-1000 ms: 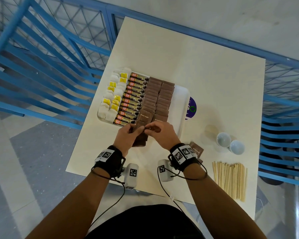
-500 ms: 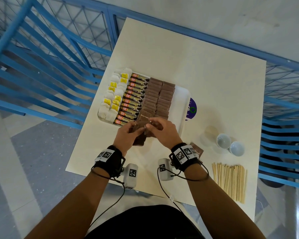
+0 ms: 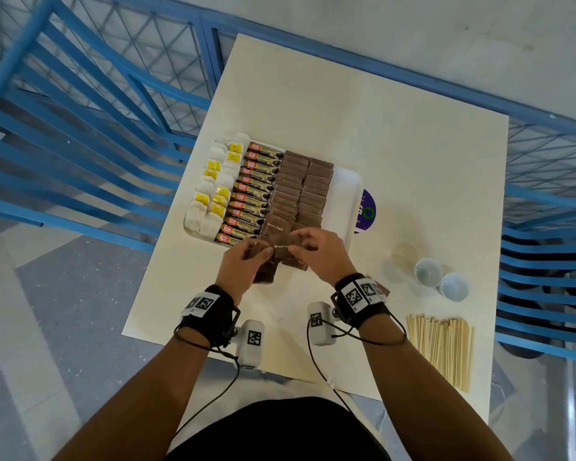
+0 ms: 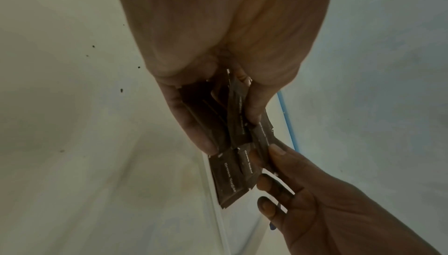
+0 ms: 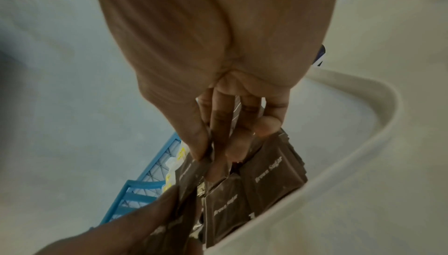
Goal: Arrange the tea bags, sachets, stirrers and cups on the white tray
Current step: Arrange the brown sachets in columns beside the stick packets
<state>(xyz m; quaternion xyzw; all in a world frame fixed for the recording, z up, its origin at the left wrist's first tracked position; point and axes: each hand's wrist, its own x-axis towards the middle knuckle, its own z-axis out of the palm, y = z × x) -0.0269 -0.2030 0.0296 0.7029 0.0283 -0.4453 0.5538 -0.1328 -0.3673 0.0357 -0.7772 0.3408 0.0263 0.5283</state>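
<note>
The white tray (image 3: 345, 194) holds rows of tea bags (image 3: 213, 197), coffee granule sticks (image 3: 253, 191) and brown sugar sachets (image 3: 300, 191). At its near edge my left hand (image 3: 246, 261) grips a stack of brown sugar sachets (image 3: 266, 267) (image 4: 208, 117). My right hand (image 3: 316, 251) pinches one sachet (image 3: 283, 246) (image 5: 206, 161) at the top of that stack, thumb against forefinger. Two white cups (image 3: 441, 279) lie on the table to the right. A bundle of wooden stirrers (image 3: 443, 347) sits near the front right edge.
A purple round sticker (image 3: 366, 211) lies beside the tray's right rim. Another brown sachet (image 3: 383, 289) peeks out behind my right wrist. Blue metal railings (image 3: 80, 128) surround the cream table (image 3: 379, 128) on the left, back and right.
Both hands have moved slightly forward with the stack, to the tray's near edge. My right fingers have shifted on the top sachet.
</note>
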